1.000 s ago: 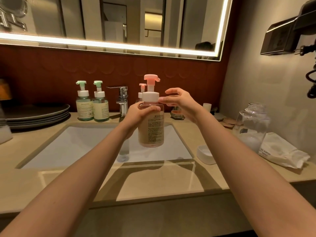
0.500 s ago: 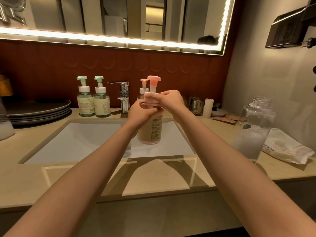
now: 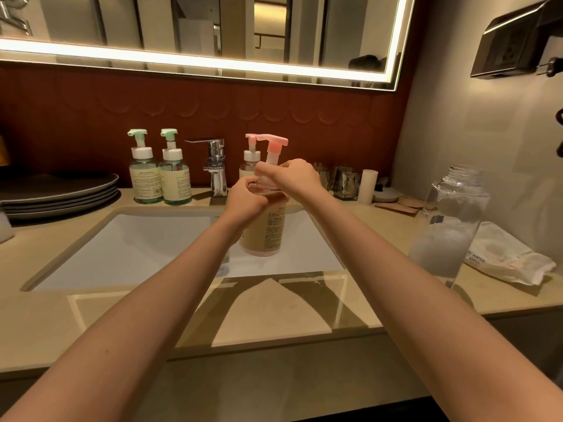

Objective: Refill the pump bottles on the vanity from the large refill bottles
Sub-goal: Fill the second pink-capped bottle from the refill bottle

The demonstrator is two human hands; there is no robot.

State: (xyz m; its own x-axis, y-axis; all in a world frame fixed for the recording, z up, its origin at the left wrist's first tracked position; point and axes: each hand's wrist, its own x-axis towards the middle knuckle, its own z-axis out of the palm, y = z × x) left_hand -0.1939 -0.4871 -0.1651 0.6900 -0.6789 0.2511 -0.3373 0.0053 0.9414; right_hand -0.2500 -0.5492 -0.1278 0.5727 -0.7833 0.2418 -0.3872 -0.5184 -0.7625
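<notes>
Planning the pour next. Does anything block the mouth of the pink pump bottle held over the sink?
Yes: its pink pump head sits in the neck, the right hand gripping the collar, the left hand holding the bottle. Nothing else visible covers it.

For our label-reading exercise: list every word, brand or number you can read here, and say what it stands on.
"WATER" above "WIPE", both partly cut off: on the white wipes pack.
Too small to read: the label print on the front pink pump bottle.
Too blurred to read: the labels on the green pump bottles.
No other text is legible.
</notes>
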